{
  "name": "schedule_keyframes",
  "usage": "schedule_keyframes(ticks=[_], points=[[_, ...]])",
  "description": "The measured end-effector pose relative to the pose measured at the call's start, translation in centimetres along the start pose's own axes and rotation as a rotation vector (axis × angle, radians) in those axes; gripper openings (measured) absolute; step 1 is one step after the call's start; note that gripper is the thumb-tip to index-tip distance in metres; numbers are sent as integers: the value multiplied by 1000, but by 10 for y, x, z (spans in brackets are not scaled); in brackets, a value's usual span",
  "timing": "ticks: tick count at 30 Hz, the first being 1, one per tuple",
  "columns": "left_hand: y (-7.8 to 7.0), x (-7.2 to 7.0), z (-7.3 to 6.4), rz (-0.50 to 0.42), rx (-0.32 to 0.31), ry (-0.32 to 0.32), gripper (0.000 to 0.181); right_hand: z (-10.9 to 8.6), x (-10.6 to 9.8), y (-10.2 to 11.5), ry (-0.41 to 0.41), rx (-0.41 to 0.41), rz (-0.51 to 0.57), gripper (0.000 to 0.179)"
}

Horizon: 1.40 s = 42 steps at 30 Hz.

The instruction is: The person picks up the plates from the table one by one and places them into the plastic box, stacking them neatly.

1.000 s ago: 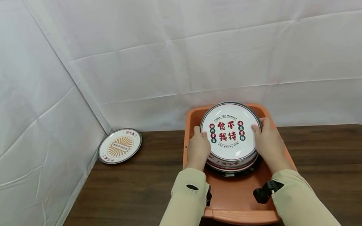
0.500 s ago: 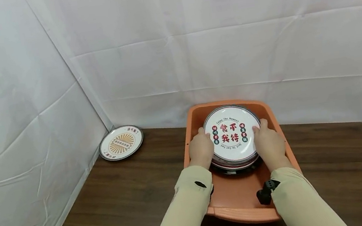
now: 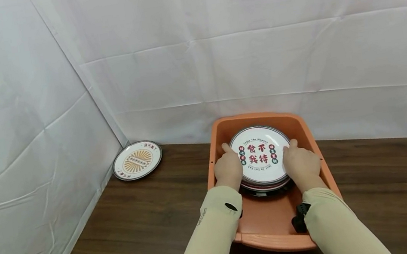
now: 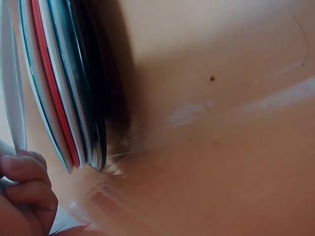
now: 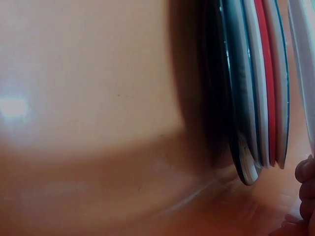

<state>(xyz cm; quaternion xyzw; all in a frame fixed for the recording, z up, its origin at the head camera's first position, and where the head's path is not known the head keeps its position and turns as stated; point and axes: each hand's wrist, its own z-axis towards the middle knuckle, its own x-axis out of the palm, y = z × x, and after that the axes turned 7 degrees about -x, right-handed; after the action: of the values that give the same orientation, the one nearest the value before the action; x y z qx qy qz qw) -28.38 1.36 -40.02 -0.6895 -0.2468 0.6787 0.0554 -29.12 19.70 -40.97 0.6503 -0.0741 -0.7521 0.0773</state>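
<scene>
A round white plate (image 3: 260, 166) with red characters and a dark rim is held by both hands over a stack of plates (image 3: 261, 189) in an orange plastic tub (image 3: 275, 245). My left hand (image 3: 228, 167) grips its left edge, thumb on top, while my right hand (image 3: 302, 161) grips the right edge likewise. In the left wrist view, a narrow gap separates the held plate (image 4: 14, 98) from the stacked plates (image 4: 54, 105), one of them red-rimmed. The right wrist view has curled fingers (image 5: 306, 182) under the held plate's edge.
Another white plate (image 3: 137, 160) with a yellow sunburst lies at the far left of the dark wooden table (image 3: 142, 222). White cloth (image 3: 249, 64) walls in the back and sides. The tub's side walls stand close outside both hands.
Both hands have lowered the held plate closer to the stack inside the tub. More of the tub's far wall shows behind the plate. The sunburst plate stays on the table.
</scene>
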Motion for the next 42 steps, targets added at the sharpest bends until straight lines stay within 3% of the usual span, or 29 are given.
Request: schedule_keyframes(ticks=[10, 18, 30, 42], points=[[-2, 2, 1, -43, -39, 28, 62, -1, 1, 4, -97, 16, 104, 35], [-3, 5, 3, -92, -84, 21, 56, -2, 5, 1, -84, 15, 237, 35], [-2, 7, 3, -58, -32, -40, 36, -2, 6, 1, -60, 36, 283, 35], [-1, 3, 2, -84, 21, -59, 36, -1, 6, 2, -88, 46, 319, 36]])
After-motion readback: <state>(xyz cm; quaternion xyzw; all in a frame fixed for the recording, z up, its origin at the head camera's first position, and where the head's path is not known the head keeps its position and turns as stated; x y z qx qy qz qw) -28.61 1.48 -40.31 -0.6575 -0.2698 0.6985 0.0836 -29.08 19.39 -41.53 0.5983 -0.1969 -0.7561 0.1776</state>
